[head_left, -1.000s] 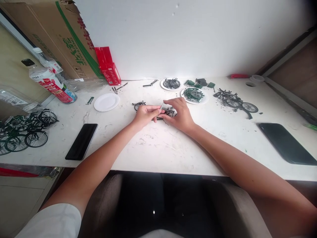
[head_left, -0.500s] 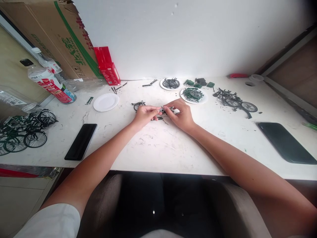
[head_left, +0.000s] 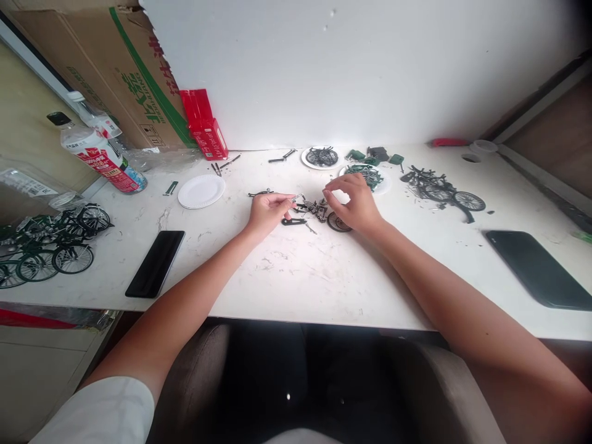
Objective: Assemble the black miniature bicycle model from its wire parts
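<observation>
My left hand (head_left: 271, 211) pinches a small silver metal-looking part (head_left: 298, 197) between thumb and fingertips; its exact kind is too small to make out. To the right, my right hand (head_left: 358, 202) hovers with curved fingers, thumb and index tips slightly apart and nothing visible between them. Under and between the hands lie small dark and silver model bicycle parts (head_left: 317, 211). A small spoked wheel (head_left: 339, 222) shows partly below my right hand. Nearer me is a dark green flat piece (head_left: 293, 222). Another dark model part (head_left: 259, 193) is mostly hidden behind my left hand.
Several model bicycles (head_left: 74, 258) stand at the left. Paper plates hold black wheels (head_left: 322, 156) and green parts (head_left: 370, 177). Dark bicycle parts (head_left: 439, 191) lie at right. Also there are a white plate (head_left: 201, 191), phone (head_left: 156, 264), dark tray-like slab (head_left: 536, 268), bottle (head_left: 104, 157) and red box (head_left: 208, 135).
My right hand has let go of the small silver part and drawn away to the right. The left hand keeps hold of it. The view has shifted slightly.
</observation>
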Available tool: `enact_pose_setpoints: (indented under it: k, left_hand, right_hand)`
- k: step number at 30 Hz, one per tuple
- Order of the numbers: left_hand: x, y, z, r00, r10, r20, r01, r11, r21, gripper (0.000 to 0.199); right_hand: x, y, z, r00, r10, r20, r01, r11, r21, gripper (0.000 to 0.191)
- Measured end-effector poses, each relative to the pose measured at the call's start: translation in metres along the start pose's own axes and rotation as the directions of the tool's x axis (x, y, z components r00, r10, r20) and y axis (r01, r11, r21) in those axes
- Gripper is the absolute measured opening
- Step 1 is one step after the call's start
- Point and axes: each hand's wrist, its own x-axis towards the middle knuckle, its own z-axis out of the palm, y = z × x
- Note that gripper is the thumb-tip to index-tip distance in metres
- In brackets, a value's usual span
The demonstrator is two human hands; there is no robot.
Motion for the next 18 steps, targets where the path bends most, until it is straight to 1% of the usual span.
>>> enact_pose_setpoints:
  k: [3,5,10,13,18]
  left_hand:
    - [0.001,-0.006,-0.001,0.999,0.052,-0.006,-0.052,0.998,0.027,0.030]
    - [0.000,-0.009,-0.002,0.996,0.087,-0.007,-0.087,0.994,0.066,0.031]
    - [-0.004,-0.008,-0.001,0.988,0.156,-0.001,-0.154,0.977,0.148,0.029]
    - [-0.005,-0.005,0.000,0.988,0.155,-0.013,-0.151,0.973,0.173,0.028]
    - [-0.005,-0.005,0.000,0.990,0.139,-0.031,-0.131,0.972,0.195,0.028]
  right_hand:
    - [0.001,0.011,-0.007,0.985,-0.062,0.160,0.061,0.998,0.008,0.018]
    - [0.001,0.015,-0.010,0.971,-0.078,0.224,0.074,0.997,0.025,0.015]
    - [-0.001,0.013,-0.009,0.949,-0.121,0.291,0.105,0.992,0.069,0.015]
    - [-0.002,0.012,-0.005,0.936,-0.150,0.318,0.130,0.988,0.084,0.020]
    - [-0.005,0.012,-0.001,0.933,-0.172,0.317,0.150,0.984,0.094,0.018]
